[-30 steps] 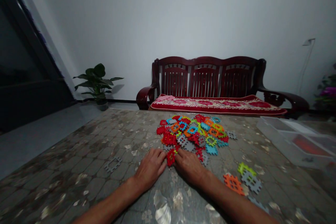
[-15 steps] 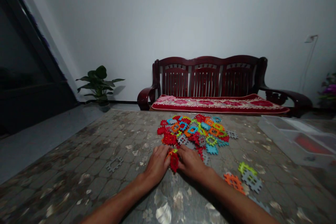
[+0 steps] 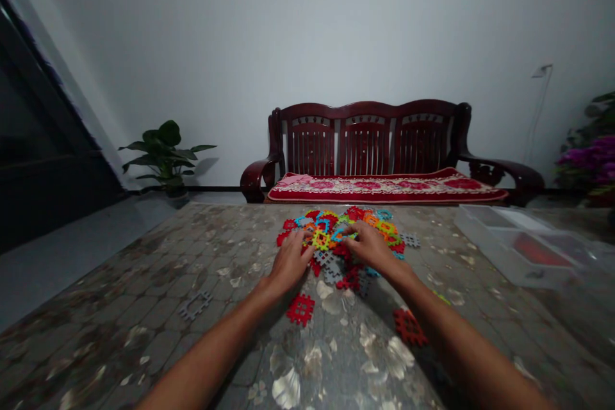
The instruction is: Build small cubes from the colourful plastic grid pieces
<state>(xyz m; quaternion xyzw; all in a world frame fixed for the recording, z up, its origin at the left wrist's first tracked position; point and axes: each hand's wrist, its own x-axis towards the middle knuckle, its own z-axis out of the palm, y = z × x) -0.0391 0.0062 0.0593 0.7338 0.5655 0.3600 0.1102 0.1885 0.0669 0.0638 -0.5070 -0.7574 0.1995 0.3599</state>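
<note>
A heap of flat, notched plastic squares (image 3: 353, 230) in red, blue, orange, green and grey lies on the patterned table (image 3: 144, 307). My left hand (image 3: 289, 261) rests palm down on the heap's near left edge, its fingers bent onto a yellow-green piece (image 3: 320, 240). My right hand (image 3: 371, 247) lies on the heap's middle, fingers curled over blue and red pieces. Whether either hand grips a piece is hidden. A red piece (image 3: 300, 309) lies loose just behind my left wrist. Another red piece (image 3: 409, 327) lies beside my right forearm.
A grey piece (image 3: 195, 304) lies alone at the left. A clear plastic bin (image 3: 521, 243) with something red inside stands at the right. Beyond the table are a dark wooden bench (image 3: 369, 154) with a red cushion, a potted plant (image 3: 163, 154) and purple flowers (image 3: 589, 163).
Both hands have moved forward from the heap's near edge onto the heap. The red piece they held between them now lies on the table behind my left hand. The camera shifted right.
</note>
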